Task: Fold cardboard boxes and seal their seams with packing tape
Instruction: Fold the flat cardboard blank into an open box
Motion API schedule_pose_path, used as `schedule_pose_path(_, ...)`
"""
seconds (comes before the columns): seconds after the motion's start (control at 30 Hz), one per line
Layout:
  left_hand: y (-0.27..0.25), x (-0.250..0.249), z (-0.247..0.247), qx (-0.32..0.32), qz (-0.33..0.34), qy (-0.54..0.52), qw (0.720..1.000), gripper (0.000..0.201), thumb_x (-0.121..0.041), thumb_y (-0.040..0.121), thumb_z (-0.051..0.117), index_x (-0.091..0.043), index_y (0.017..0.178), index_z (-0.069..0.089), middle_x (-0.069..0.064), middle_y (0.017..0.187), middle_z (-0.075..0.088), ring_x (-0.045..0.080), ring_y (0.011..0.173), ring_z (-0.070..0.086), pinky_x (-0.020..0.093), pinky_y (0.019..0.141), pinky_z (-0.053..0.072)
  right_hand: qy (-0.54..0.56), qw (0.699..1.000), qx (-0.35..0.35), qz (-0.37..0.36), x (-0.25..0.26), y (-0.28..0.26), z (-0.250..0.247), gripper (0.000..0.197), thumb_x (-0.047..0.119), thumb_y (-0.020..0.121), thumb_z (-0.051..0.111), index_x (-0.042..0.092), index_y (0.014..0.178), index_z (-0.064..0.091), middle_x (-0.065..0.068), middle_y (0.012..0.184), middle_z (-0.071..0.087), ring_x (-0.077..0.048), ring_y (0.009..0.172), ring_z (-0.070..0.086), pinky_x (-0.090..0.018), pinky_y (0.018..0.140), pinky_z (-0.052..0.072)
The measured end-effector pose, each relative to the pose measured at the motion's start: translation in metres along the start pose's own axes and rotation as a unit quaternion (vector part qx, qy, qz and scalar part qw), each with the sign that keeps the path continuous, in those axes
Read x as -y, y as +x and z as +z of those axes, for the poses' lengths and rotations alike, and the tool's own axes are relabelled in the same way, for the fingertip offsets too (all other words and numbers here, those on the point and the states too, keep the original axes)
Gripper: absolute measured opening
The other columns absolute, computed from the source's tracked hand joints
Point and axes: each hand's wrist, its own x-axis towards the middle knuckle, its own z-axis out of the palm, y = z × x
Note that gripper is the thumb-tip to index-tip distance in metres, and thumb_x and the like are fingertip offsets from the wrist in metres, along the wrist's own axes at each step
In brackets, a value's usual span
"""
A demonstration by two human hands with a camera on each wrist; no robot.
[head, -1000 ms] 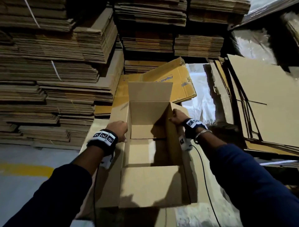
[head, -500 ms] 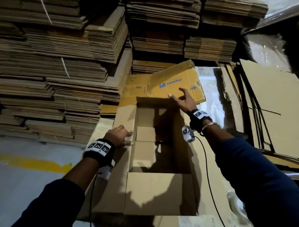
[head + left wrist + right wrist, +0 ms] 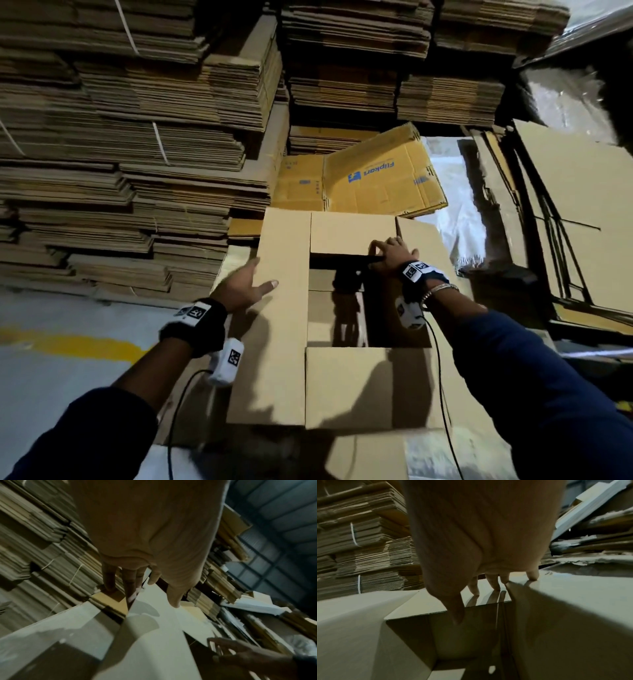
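One plain brown cardboard box is sitting open-topped in front of the person, on flattened cardboard on the floor. Four top flaps are counted in the head view: a long left flap, a far flap, a right flap and a near flap. The far and near flaps are lying folded inward over the opening; a dark gap is showing between them, with the inside of the box visible below.

Two hands are on the box. The left hand is lying with fingers straight and spread, palm against the outer side of the long left flap, thumb over its upper face. In the left wrist view the fingers are reaching past the flap's edge. The right hand is pressing down at the corner where the far flap meets the right flap; in the right wrist view four fingertips are resting extended on the cardboard and the thumb is pointing down into the opening. Neither hand is gripping anything.

One yellow flattened carton with blue printed lettering is lying tilted just beyond the box. Tall stacks of flattened brown cardboard sheets, some bound with white straps, are filling the left and far side. More loose cardboard sheets are leaning at the right. One yellow painted stripe is crossing the grey floor at left.
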Motion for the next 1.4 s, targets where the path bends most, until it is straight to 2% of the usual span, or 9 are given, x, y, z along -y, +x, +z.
schedule_pose_path(0.13, -0.009, -0.038, -0.035, -0.021, 0.092, -0.03, 0.995, 0.065, -0.041, 0.1, 0.068, -0.021, 0.156, 0.041, -0.006, 0.114, 0.065, 0.008, 0.096, 0.065, 0.032, 0.084, 0.053, 0.022, 0.999, 0.02, -0.011, -0.006, -0.014, -0.007, 0.065, 0.053, 0.09, 0.073, 0.022, 0.143, 0.051, -0.014, 0.139, 0.052, -0.035, 0.144, 0.036, -0.056, 0.115, 0.033)
schedule_pose_path(0.33, -0.005, -0.094, -0.009, 0.039, 0.229, -0.015, 0.972, 0.081, -0.048, 0.097, 0.068, -0.035, 0.163, 0.023, 0.003, 0.143, 0.062, 0.014, 0.115, 0.069, 0.041, 0.101, 0.056, 0.145, 0.988, 0.006, 0.05, -0.022, -0.072, -0.024, 0.07, 0.043, 0.094, 0.073, 0.012, 0.151, 0.047, -0.015, 0.146, 0.056, -0.035, 0.132, 0.055, -0.035, 0.101, 0.044)
schedule_pose_path(0.57, -0.001, -0.085, 0.086, 0.15, 0.278, 0.2, 0.927, 0.098, -0.067, 0.096, 0.057, -0.028, 0.168, 0.002, 0.002, 0.175, 0.006, 0.02, 0.16, 0.012, 0.034, 0.127, 0.014, 0.194, 0.966, -0.026, 0.168, -0.064, -0.167, 0.005, 0.069, 0.045, 0.093, 0.074, 0.014, 0.149, 0.051, -0.017, 0.141, 0.061, -0.034, 0.127, 0.059, -0.034, 0.096, 0.047)
schedule_pose_path(0.7, 0.003, -0.06, 0.126, 0.126, 0.295, 0.31, 0.895, 0.098, -0.078, 0.096, 0.037, -0.023, 0.168, 0.0, 0.005, 0.174, -0.016, 0.019, 0.16, -0.014, 0.045, 0.129, -0.008, 0.247, 0.937, -0.05, 0.242, -0.094, -0.214, 0.048, 0.056, 0.045, 0.094, 0.072, 0.008, 0.133, 0.057, -0.019, 0.127, 0.067, -0.033, 0.111, 0.063, -0.032, 0.085, 0.043)
schedule_pose_path(0.83, -0.001, -0.046, 0.139, 0.06, 0.319, 0.322, 0.889, 0.096, -0.084, 0.095, 0.018, -0.023, 0.168, 0.001, 0.003, 0.173, -0.015, 0.019, 0.16, -0.015, 0.047, 0.129, -0.01, 0.306, 0.897, -0.048, 0.316, -0.108, -0.25, 0.062, 0.064, 0.051, 0.103, 0.056, -0.001, 0.139, 0.049, -0.022, 0.137, 0.059, -0.04, 0.127, 0.057, -0.04, 0.104, 0.043)
schedule_pose_path(1.07, -0.001, -0.041, 0.147, 0.021, 0.317, 0.325, 0.891, 0.095, -0.084, 0.095, 0.01, -0.024, 0.168, 0.009, 0.004, 0.175, -0.007, 0.019, 0.161, -0.008, 0.049, 0.129, -0.005, 0.415, 0.879, -0.144, 0.185, -0.063, -0.318, -0.022, 0.09, 0.099, 0.069, 0.047, 0.018, 0.098, 0.075, -0.002, 0.087, 0.075, -0.02, 0.083, 0.071, -0.029, 0.069, 0.05)
schedule_pose_path(1.17, -0.001, -0.039, 0.148, 0.006, 0.326, 0.314, 0.892, 0.093, -0.083, 0.095, 0.012, -0.024, 0.167, 0.014, 0.006, 0.175, 0.0, 0.02, 0.162, -0.004, 0.049, 0.129, -0.003, 0.548, 0.827, -0.019, 0.122, -0.019, -0.333, -0.028, 0.067, 0.074, 0.093, 0.05, 0.02, 0.127, 0.071, -0.001, 0.117, 0.077, -0.018, 0.11, 0.073, -0.04, 0.087, 0.058)
schedule_pose_path(1.27, 0.0, -0.037, 0.15, -0.006, 0.333, 0.298, 0.894, 0.093, -0.083, 0.096, 0.013, -0.024, 0.167, 0.017, 0.006, 0.175, 0.003, 0.02, 0.162, -0.002, 0.048, 0.129, -0.004, 0.477, 0.87, -0.05, 0.115, 0.008, -0.32, 0.011, 0.044, 0.062, 0.098, 0.057, 0.034, 0.13, 0.068, 0.013, 0.127, 0.071, -0.007, 0.124, 0.063, -0.048, 0.106, 0.053)
schedule_pose_path(1.4, 0.001, -0.035, 0.151, -0.008, 0.335, 0.293, 0.895, 0.093, -0.083, 0.095, 0.013, -0.024, 0.167, 0.017, 0.006, 0.175, 0.003, 0.02, 0.162, -0.002, 0.048, 0.129, -0.004, 0.389, 0.911, -0.073, 0.116, 0.031, -0.301, 0.061, 0.063, 0.079, 0.086, 0.056, 0.043, 0.137, 0.062, 0.008, 0.147, 0.058, -0.013, 0.138, 0.051, -0.042, 0.117, 0.04)
